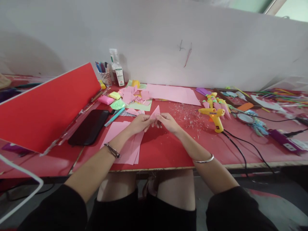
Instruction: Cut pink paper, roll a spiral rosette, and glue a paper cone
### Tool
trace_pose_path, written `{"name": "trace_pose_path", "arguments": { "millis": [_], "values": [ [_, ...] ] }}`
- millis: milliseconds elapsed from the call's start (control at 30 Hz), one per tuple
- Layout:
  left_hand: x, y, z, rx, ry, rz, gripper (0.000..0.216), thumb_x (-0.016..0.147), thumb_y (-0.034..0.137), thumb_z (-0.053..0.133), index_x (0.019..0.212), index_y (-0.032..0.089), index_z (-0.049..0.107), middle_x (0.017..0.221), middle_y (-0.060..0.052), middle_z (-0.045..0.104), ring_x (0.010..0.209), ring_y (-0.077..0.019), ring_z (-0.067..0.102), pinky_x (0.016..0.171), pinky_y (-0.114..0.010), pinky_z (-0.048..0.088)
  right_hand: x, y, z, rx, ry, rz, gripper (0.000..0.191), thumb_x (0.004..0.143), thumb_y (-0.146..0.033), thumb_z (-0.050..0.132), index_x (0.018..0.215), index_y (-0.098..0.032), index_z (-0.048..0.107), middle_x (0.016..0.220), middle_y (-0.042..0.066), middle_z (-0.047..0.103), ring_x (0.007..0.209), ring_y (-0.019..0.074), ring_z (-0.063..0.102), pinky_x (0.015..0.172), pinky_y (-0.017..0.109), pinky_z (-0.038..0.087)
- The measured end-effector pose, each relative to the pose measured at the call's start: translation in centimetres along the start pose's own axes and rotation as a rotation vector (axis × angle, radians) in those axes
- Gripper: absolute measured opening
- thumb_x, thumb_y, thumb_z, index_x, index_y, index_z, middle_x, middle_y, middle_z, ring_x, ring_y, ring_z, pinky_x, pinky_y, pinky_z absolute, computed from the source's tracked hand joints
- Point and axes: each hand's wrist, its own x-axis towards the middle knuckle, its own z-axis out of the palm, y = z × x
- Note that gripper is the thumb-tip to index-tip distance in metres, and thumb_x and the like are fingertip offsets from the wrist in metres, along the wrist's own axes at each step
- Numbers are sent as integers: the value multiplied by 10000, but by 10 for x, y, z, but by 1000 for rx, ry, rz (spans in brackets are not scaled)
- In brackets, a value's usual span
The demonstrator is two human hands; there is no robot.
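Note:
My left hand (140, 123) and my right hand (168, 122) meet over the red table (168, 150), both pinching a small pink paper piece (155, 113) that sticks up between them. Under my left forearm lies a stack of pink paper sheets (127, 144). More small pink paper squares (134, 94) are scattered behind the hands. A yellow glue gun (214, 116) stands to the right of my right hand, apart from it.
A black phone (89, 126) and a tilted red board (45, 106) are on the left. A large pink sheet (173, 93), a pen cup (105, 74) and a bottle (117, 69) stand by the wall. Finished pink cones (218, 104), cables (240, 150) and craft sticks fill the right side.

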Motion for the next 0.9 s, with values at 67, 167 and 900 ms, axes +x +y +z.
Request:
{"name": "trace_pose_path", "arguments": {
  "millis": [67, 167, 900],
  "values": [
    [-1, -1, 1, 7, -75, -2, 366, 751, 423, 483, 507, 151, 486, 271, 86, 395, 283, -43, 349, 416, -164, 314, -1, 0, 0, -40, -21, -6, 493, 718, -557, 407, 498, -136, 540, 427, -7, 514, 372, 47, 395, 378, 186, 307],
    [-1, -1, 2, 15, -114, 9, 369, 738, 440, 492, 512, 148, 506, 287, 78, 416, 302, -46, 378, 442, -167, 335, -1, 0, 0, -63, -7, 6, 509, 715, -563, 413, 473, -134, 541, 400, -7, 506, 370, 49, 385, 387, 189, 308],
    [-2, 2, 3, -66, 19, 41, 316, 646, 354, 517, 427, 165, 387, 338, 78, 349, 317, -37, 292, 347, -172, 207, 2, -1, 0, 39, 182, 21, 463, 645, -603, 456, 481, -173, 411, 416, -59, 379, 379, 46, 326, 381, 192, 267]
  ]
}}
